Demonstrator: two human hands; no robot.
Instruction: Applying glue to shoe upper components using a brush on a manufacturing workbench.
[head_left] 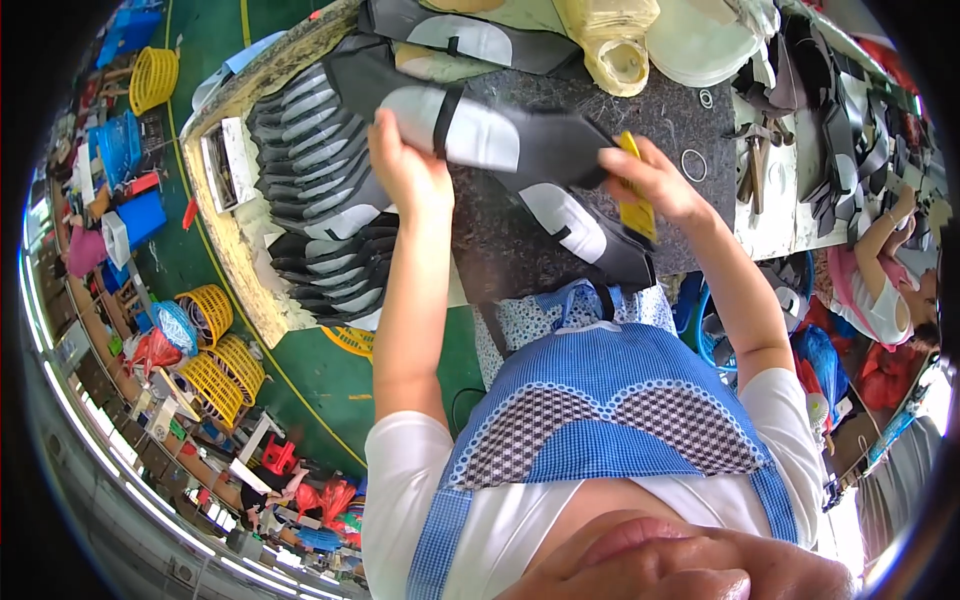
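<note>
Left of the left fingers, a stack of grey-and-white shoe uppers [325, 175] is lying in overlapping rows. The left hand [418, 175] is gripping what looks like a dark shoe upper [483, 135] toward its left end, the thumb bearing on the near edge; the other fingers are hiding underneath, so I cannot tell how far they are curling. The held upper's long axis is running from beyond the left fingers down rightward to the right fingertips, and its white patch with the black strap [447, 122] is sitting nearer the left hand. The held piece's middle is thus lying right of the left fingers and left of the right ones. Below it, between both hands, a second upper [580, 230] is resting on the dark board [705, 130]. The right hand [662, 185] is closing around a flat yellow tool [634, 210], its fingertips meeting the upper's blurred right end. Just right of those fingers, a white ring [694, 166] is lying on the board.
</note>
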